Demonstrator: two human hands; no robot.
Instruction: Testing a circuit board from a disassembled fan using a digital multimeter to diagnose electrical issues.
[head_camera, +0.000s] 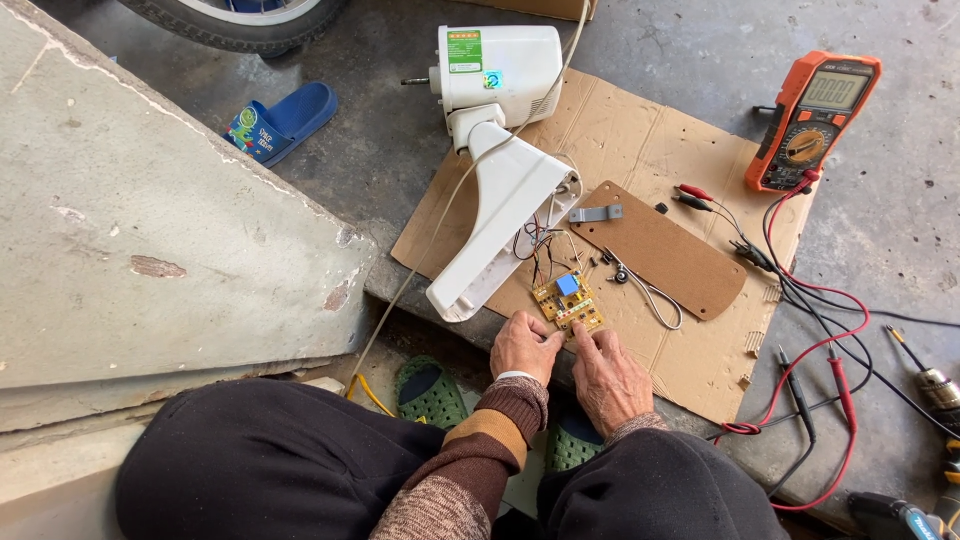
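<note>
Yellow laminate catches our eye first: a small circuit board (568, 303) with a blue block on it lies on a sheet of brown cardboard (700, 370), just beyond our two hands. Our left hand (524, 346) rests at the board's near left corner, fingers curled and the fingertips touching its edge. Our right hand (608, 375) lies just right of it, the forefinger stretched out and pressing on the board's near right edge, the other fingers loosely bent; neither hand is closed around the board.

Thin coloured wires (540, 245) run from the board's far side up into the open base of a white fan body (505, 215), which lies tilted on the cardboard with its motor housing (500, 68) at the far end. To the right of the board sits a brown rounded panel (662, 248) with a small grey bracket (596, 213) on its far left end. A bent wire clip (650, 295) lies at the panel's near edge.

Far right, an orange multimeter (812, 120) rests half on the cardboard, its red and black leads (820, 350) trailing near across the concrete floor. A blue slipper (280, 122) lies far left, beside a tyre.
</note>
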